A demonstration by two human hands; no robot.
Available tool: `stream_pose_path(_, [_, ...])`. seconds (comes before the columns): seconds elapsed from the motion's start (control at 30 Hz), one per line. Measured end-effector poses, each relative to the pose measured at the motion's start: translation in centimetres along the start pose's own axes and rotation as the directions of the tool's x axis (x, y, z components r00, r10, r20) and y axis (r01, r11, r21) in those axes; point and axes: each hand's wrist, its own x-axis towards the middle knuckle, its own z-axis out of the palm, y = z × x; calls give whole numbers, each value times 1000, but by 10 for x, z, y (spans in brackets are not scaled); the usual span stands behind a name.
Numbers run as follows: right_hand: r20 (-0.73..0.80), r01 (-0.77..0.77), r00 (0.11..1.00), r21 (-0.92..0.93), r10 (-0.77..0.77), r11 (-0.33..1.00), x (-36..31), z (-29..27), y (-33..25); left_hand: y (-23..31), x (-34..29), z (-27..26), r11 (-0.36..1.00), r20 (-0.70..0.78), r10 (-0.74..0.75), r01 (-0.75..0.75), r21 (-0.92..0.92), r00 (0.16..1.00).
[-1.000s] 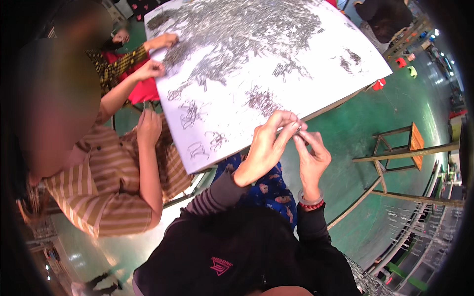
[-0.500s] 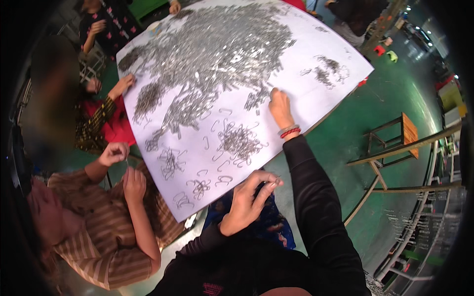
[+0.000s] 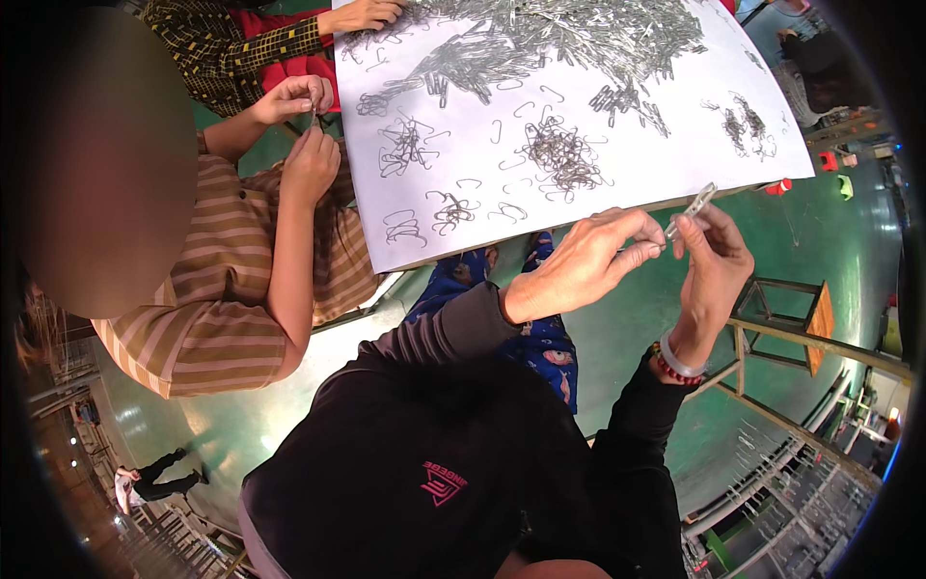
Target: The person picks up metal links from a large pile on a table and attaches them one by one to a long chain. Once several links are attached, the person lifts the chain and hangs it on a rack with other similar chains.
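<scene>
In front of me, past the table's near edge, my right hand (image 3: 712,265) pinches a narrow shiny metal clip (image 3: 703,199), its free end tilted up. My left hand (image 3: 588,259) is closed in a pinch at the clip's lower end; a thin bit of metal shows at its fingertips, too small to name. On the white tabletop (image 3: 666,174) lie a pile of bent wire hooks (image 3: 564,159) and smaller hook clusters (image 3: 450,210). Behind them spreads a large heap of long metal clips (image 3: 598,34), with a small group of clips (image 3: 627,101) nearer me.
At my left sits a person in a striped shirt (image 3: 227,241), both hands (image 3: 311,145) pinching a small piece. Beyond, another person's hand (image 3: 367,13) rests by the heap. A wooden-topped stool (image 3: 820,328) and a metal rail (image 3: 820,340) stand at right.
My right hand has left the clips on the table and come back toward me with a clip. My left hand has moved right to meet it. The view has shifted.
</scene>
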Motion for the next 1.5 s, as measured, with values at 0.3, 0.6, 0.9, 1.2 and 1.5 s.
stream_pose_path(0.3, [-120, 87, 987, -154, -106, 984, -31, 8, -14, 6, -8, 1, 992, -5, 61, -60, 111, 998])
stream_pose_path(0.6, [-52, -33, 998, 64, 36, 997, -25, 5, 8, -11, -17, -7, 967, 25, 7, -13, 254, 1000])
stream_pose_path(0.9, [-20, 131, 991, 44, -131, 990, -28, 18, 21, -84, 16, -68, 795, -200, -171, 255, 550, 965])
stream_pose_path(1.2, [-75, 76, 994, -25, -78, 997, -22, 12, 19, -177, 70, -70, 448, -125, -240, 224, 865, 963])
stream_pose_path(1.5, [-98, 134, 987, 43, -129, 990, -28, 8, 19, -107, 121, -116, 801, 136, -565, 502, 326, 814])
